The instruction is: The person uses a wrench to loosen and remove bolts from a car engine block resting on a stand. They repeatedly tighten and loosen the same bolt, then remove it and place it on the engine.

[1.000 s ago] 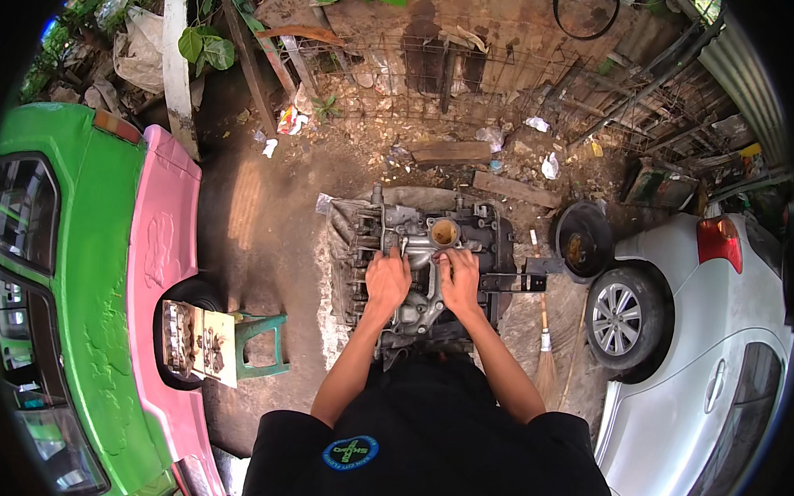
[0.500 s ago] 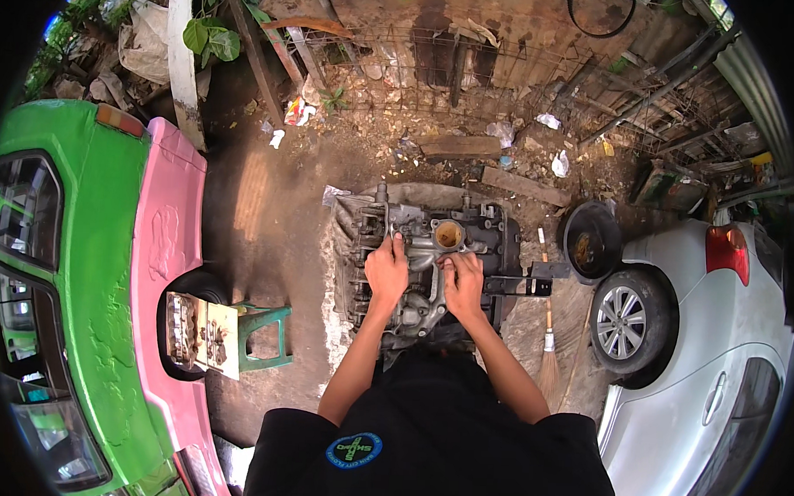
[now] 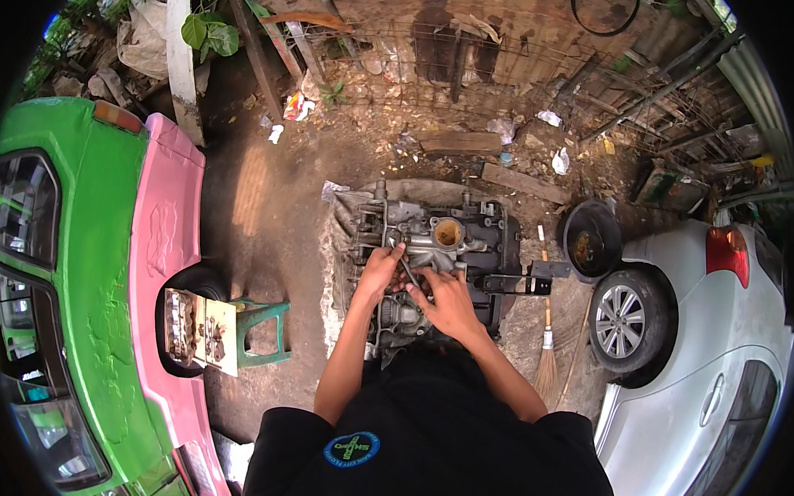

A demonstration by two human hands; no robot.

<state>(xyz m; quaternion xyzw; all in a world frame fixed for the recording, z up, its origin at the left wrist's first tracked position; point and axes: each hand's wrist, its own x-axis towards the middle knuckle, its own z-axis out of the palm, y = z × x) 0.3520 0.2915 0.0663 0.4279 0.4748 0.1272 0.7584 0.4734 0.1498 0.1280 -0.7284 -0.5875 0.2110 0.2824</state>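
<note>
A greasy car engine (image 3: 493, 251) lies in front of me, with a round, brown-stained opening (image 3: 448, 234) on its metal housing. Over its left middle, my left hand (image 3: 380, 274) is closed, its thumb and fingers pinching a thin grey metal rod (image 3: 408, 270). The rod slants down toward my right hand (image 3: 450, 307), whose thumb and bent fingers close around its lower end. What kind of tool or part the rod is cannot be made out. Both hands stay close above the engine's metal castings, and my fingers hide the parts right beneath them.
A dark bracket (image 3: 527, 285) juts from the engine's right side. A broom (image 3: 547, 363) and a black basin (image 3: 580, 270) lie beyond it. Left stands a green stool (image 3: 266, 360) beside a board with metal parts (image 3: 216, 333). A green-and-pink vehicle (image 3: 166, 231) and a silver car (image 3: 675, 301) flank me.
My right hand has come left and nearer to me, away from beside the round opening. My left hand has drawn slightly back toward me. A thin metal rod now shows between them.
</note>
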